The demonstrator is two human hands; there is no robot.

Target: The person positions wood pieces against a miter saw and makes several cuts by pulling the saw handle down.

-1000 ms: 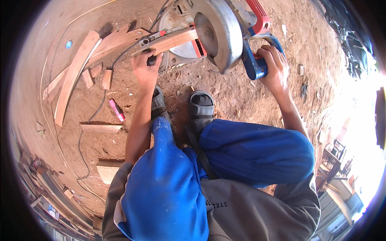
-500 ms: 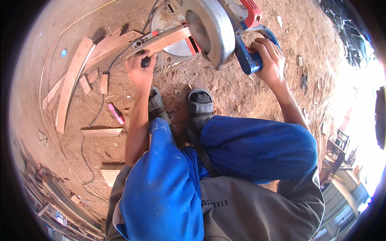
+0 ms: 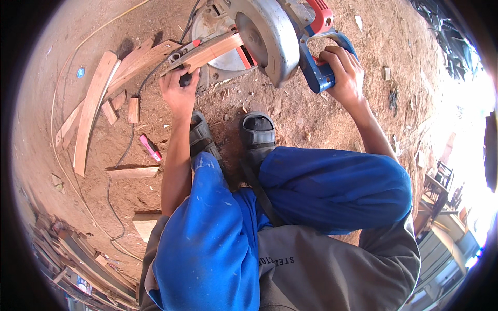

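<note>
A mitre saw (image 3: pixel 270 46) with a round metal blade guard stands on the ground ahead of my feet. My right hand (image 3: pixel 343 75) is wrapped round its blue loop handle (image 3: pixel 316 78), the fingers at the red trigger. A wooden piece (image 3: pixel 215 50) lies across the saw's base against the fence, its right end beside the guard. At its left end my left hand (image 3: pixel 179 92) grips the wood, with fingertips and thumb by a black knob (image 3: pixel 185 79). The guard hides the blade's edge, so I cannot tell whether it touches the wood.
Long boards (image 3: pixel 96 111) and short offcuts (image 3: pixel 134 110) lie at the left. A black cable (image 3: pixel 122 155) winds past a pink marker-like object (image 3: pixel 150 147). My sandalled feet (image 3: pixel 258 129) are close to the saw. Stacked timber (image 3: pixel 78 254) is at lower left.
The view has shifted slightly, with the saw a little farther left and up in it. Both hands keep the same holds.
</note>
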